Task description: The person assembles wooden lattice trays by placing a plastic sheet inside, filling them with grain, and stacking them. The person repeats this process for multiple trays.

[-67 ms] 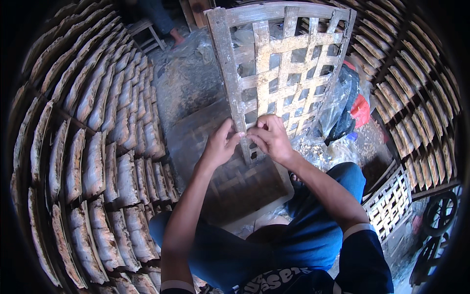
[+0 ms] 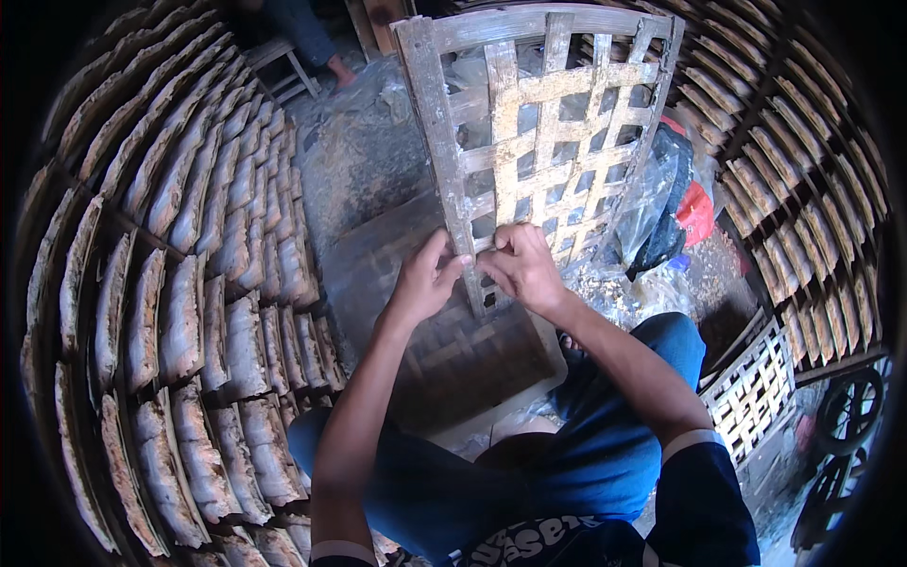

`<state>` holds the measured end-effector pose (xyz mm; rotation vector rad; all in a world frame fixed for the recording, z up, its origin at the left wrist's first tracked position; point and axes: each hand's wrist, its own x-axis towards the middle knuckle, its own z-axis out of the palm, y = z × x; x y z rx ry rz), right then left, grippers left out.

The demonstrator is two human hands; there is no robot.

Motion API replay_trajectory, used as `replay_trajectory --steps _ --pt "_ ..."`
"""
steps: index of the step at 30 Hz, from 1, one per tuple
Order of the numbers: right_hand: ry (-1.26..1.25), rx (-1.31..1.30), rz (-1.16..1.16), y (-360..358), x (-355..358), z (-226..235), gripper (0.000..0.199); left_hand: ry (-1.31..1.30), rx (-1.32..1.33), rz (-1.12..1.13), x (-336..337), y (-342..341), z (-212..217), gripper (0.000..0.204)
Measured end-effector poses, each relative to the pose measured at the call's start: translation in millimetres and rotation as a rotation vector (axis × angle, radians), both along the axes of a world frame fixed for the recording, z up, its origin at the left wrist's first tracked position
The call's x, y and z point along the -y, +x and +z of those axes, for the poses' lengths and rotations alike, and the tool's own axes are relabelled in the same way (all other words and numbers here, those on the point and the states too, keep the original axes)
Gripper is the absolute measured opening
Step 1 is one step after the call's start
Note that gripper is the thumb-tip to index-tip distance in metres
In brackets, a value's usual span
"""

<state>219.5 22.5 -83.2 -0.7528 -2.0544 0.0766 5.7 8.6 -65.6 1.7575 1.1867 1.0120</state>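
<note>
A woven bamboo rack [image 2: 504, 123] in a wooden frame stands upright before me, its lattice facing right. My left hand [image 2: 427, 281] grips the near side rail low down, with thumb and bent fingers against the wood. Just to the right, my right hand [image 2: 527, 267] is closed with its fingers pinched at the lattice beside the same rail. Whether a small strip lies between these fingertips is hidden. Below both hands, the foot of the rail rests over a flat brown mat or board [image 2: 463, 369] with a pale edge.
Tilted rows of pale, rough-edged slabs [image 2: 179, 331] fill the left side; similar rows [image 2: 803, 180] line the right. Red and black plastic bags [image 2: 697, 213] lie behind the rack. Another woven lattice [image 2: 751, 397] leans at lower right, near a black wheel [image 2: 850, 411]. A person's foot [image 2: 342, 71] shows beside a stool [image 2: 283, 68].
The top of the rack has tipped very slightly to the left. Both hands keep their places on it.
</note>
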Motion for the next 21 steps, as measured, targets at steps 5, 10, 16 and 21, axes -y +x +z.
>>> replay_trajectory --steps 5,10,16,21 --pt "0.061 0.092 -0.049 1 -1 0 0.017 -0.021 -0.027 -0.019 -9 -3 -4 0.032" --pt "-0.225 -0.040 0.090 26 -9 30 0.011 -0.077 0.082 0.012 -10 0 2 0.033" --pt "-0.339 -0.407 -0.392 100 -30 83 0.024 -0.078 -0.013 0.031 -7 0 7 0.034" --pt "-0.414 -0.221 -1.021 222 -52 68 0.060 0.071 0.053 0.028 -12 4 -1 0.024"
